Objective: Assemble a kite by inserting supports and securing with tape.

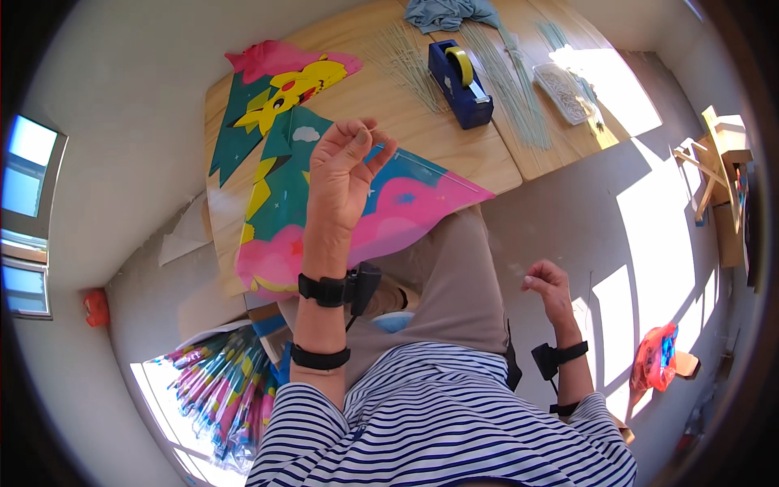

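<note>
A kite (pixel 389 219) of teal and pink fabric, with yellow cartoon shapes, lies across the table's front edge and over my lap. A thin pale rod runs along its slanting upper-right edge. Above the kite my left hand (pixel 341 174) is raised, thumb and fingertips pinched together; whatever sits between them is too small to make out. Out past my right thigh hangs my right hand (pixel 549 288), its fingers curled in toward the thumb, away from the table. Anything in that pinch is not visible. Another part of printed fabric (pixel 276 89) with a yellow character lies farther left on the table.
On the wooden table (pixel 487 162) stand a dark blue tape dispenser (pixel 461 85) and a clear box (pixel 564 93) of small white parts. Bundles of thin rods (pixel 507 81) and a grey-blue cloth (pixel 450 12) lie beyond. Wrapped colourful bundles (pixel 223 390) fill the lower left; a red bag (pixel 653 357) is at right.
</note>
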`<state>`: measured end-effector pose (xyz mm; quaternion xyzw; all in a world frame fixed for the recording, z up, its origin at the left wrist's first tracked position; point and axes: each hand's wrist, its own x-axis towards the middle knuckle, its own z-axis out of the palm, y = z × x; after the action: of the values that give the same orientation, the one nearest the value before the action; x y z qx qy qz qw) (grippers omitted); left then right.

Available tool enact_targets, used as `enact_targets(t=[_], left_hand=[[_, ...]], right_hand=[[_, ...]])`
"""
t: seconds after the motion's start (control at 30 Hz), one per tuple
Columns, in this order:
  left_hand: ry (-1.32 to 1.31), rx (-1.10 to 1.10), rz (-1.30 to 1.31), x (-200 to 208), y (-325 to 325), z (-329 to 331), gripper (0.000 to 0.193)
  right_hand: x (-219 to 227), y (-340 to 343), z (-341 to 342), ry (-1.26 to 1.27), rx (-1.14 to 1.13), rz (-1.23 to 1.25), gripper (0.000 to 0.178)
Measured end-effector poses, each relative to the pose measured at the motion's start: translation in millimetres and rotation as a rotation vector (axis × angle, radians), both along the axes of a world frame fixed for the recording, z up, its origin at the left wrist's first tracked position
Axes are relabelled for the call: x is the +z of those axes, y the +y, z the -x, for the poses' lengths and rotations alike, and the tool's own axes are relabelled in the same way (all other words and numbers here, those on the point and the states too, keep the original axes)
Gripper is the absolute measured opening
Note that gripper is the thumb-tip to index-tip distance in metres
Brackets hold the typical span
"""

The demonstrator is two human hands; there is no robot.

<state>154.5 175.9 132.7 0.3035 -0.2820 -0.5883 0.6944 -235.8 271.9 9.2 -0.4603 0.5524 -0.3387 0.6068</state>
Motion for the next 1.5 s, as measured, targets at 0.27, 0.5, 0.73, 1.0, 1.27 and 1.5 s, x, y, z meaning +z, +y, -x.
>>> enact_targets(t=[0.27, 0.5, 0.73, 1.0, 1.27, 1.5], left_hand=[[-0.189, 0.09, 0.05, 1.2, 34.1, -54.2, 0.011], [-0.22, 0.161, 0.046, 12.5, 57.9, -77.3, 0.014], [-0.336, 0.154, 0.005, 19.3, 70.0, -92.6, 0.014], [-0.503, 0.226, -0.068, 4.5, 73.5, -111.0, 0.006], [-0.54, 0.344, -0.127, -6.5, 29.2, -155.1, 0.008], [-0.624, 0.396, -0.262, -24.4, -33.4, -183.3, 0.014]], right_hand=[[21.7, -4.5, -16.8, 0.059, 0.082, 0.035, 0.006], [32.1, -8.2, -30.0, 0.113, 0.149, 0.058, 0.008], [36.4, -12.2, -39.1, 0.168, 0.175, 0.086, 0.005], [40.9, -34.1, -48.9, 0.267, 0.193, 0.097, 0.007], [17.9, -110.2, -81.3, 0.448, 0.148, 0.247, 0.016], [-1.0, -162.2, -115.2, 0.66, 0.153, 0.31, 0.025]])
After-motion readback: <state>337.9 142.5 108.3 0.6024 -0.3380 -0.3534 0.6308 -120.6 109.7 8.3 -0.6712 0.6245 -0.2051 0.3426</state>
